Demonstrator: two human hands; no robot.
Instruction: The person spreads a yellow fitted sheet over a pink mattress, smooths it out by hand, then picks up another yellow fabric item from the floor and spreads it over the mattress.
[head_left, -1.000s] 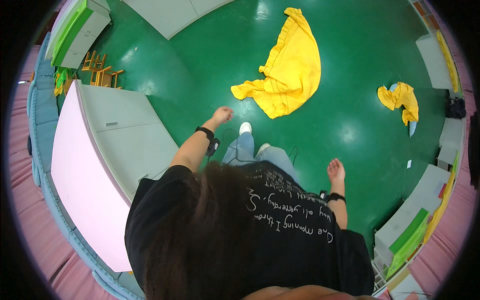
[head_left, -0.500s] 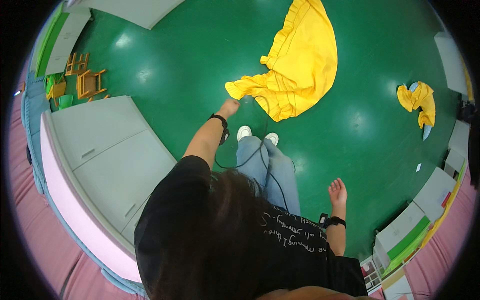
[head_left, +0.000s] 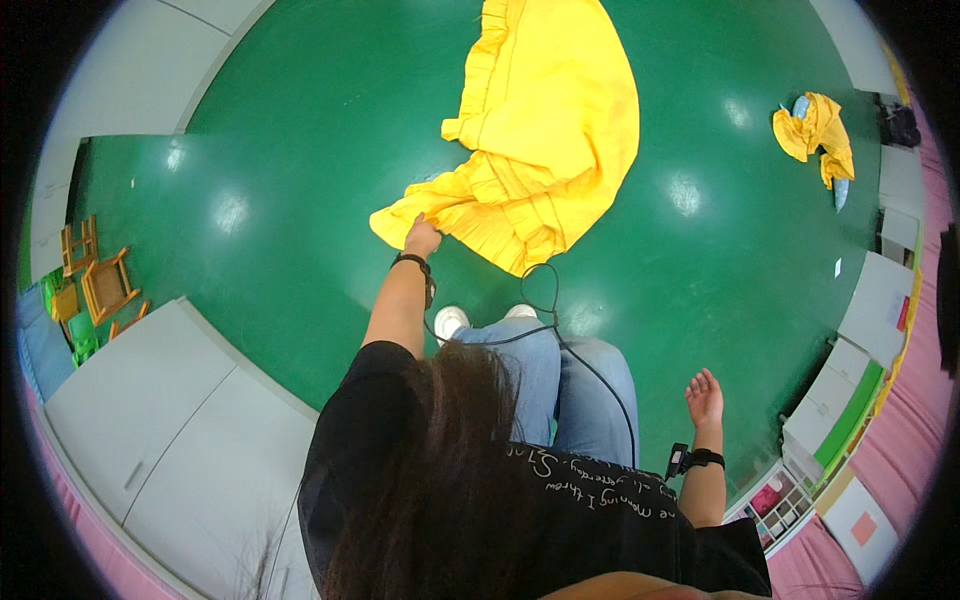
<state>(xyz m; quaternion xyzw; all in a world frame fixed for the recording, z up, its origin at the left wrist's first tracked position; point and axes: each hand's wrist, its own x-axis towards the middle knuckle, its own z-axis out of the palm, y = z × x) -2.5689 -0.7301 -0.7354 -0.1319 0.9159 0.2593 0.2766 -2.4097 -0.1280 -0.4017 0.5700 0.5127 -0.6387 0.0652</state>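
One rack point(head_left: 786, 508) holds something pink point(head_left: 767, 495); yellow cloth point(head_left: 550, 110) sprawls.

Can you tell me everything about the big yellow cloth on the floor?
The big yellow cloth is bright and plain, and looks like thin woven fabric. A gathered frill runs along its left side. It lies loosely spread on the green floor, ahead of the white shoes, with a curved right edge and creases bunched lower down. Its top runs out of the picture. The left hand is at its lower-left end; whether the fingers grip it is unclear.
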